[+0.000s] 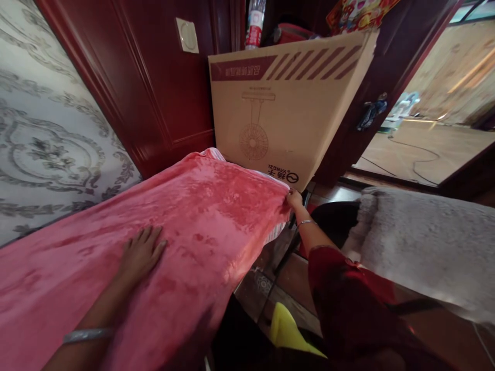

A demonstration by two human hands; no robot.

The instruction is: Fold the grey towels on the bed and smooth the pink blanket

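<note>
A pink plush blanket [201, 226] covers a long, narrow surface that runs from the lower left to the foot of a cardboard box. My left hand [141, 252] lies flat on the blanket with its fingers spread. At the blanket's far right corner, my right hand [294, 198] is closed on the edge, fingers pinched together. Striped cloth [275, 233] shows under the blanket's right side. The cardboard box [278, 113], printed with a fan drawing and upside-down lettering, stands just past the far end, close to my right hand.
A plastic bottle [255, 26] shows behind the box. Dark red panelling [154, 77] with a white switch plate [188, 36] rises behind the blanket. To the right lies a grey fluffy cover [429, 247]. Something yellow [290, 330] is low in front, above the tiled floor.
</note>
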